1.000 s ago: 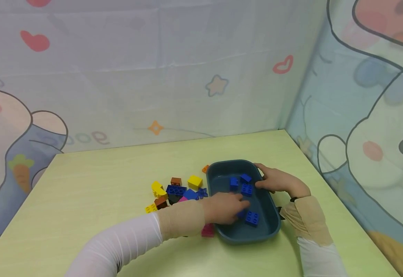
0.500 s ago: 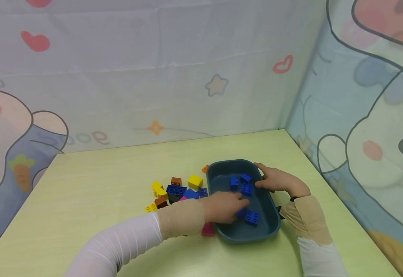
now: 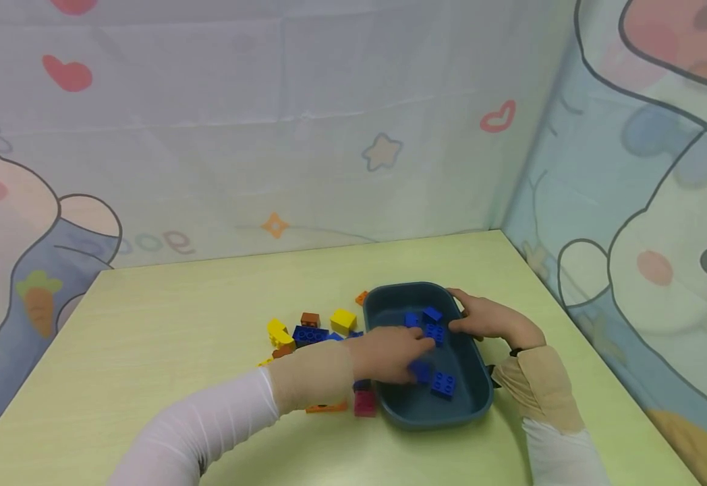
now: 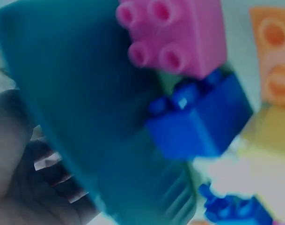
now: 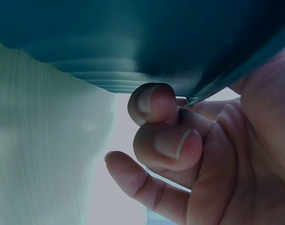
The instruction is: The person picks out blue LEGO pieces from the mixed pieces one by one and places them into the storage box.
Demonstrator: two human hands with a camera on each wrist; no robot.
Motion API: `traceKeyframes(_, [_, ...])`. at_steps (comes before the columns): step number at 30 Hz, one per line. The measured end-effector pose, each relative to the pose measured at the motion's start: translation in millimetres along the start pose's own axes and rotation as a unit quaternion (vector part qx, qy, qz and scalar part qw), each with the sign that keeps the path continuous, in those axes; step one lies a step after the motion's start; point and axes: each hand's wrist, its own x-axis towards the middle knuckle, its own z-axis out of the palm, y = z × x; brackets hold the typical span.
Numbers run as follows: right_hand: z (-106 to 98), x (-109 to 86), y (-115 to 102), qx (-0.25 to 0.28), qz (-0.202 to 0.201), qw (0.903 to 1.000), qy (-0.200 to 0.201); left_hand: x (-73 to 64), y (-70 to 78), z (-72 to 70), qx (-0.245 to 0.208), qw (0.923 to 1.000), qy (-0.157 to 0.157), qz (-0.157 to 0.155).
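Observation:
A dark teal plastic basin stands on the table with several blue toy bricks inside. My left hand reaches over its left rim, fingers loosely extended above the bricks; a blurred blue brick lies just below the fingertips. In the left wrist view, this hand's palm shows beyond the basin's wall, with no brick visible in it. My right hand grips the basin's right rim. In the right wrist view, its curled fingers sit against the outer wall, below the rim.
Loose bricks lie left of the basin, partly hidden by my left forearm: yellow, brown, dark blue, pink and orange. A small orange piece touches or nears the basin's far left corner. Printed cloth hangs behind the table.
My left hand has shifted slightly up and back from the blue brick in the basin, which now shows more. The right hand and the basin stay in place.

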Motion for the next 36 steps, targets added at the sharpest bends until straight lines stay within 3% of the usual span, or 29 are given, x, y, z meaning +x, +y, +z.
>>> traceKeyframes(10, [1, 1.4, 1, 0.005, 0.006, 1.0, -0.001, -13.4, -18.0, -29.9, -0.01, 0.999, 0.029, -0.034])
traceKeyframes(15, [0, 0.5, 4, 0.003, 0.0, 1.0, 0.003, -22.0, -23.5, -37.2, -0.02, 0.9979, 0.033, -0.051])
traceKeyframes(23, [0, -1.2, 6, 0.004, -0.003, 1.0, 0.004, -35.1, -36.8, -33.3, -0.039, 0.9956, 0.049, -0.069])
traceKeyframes(36, [1, 2.2, 8, 0.0, -0.003, 1.0, 0.006, -65.3, -66.2, -23.1, -0.096, 0.985, 0.057, -0.131])
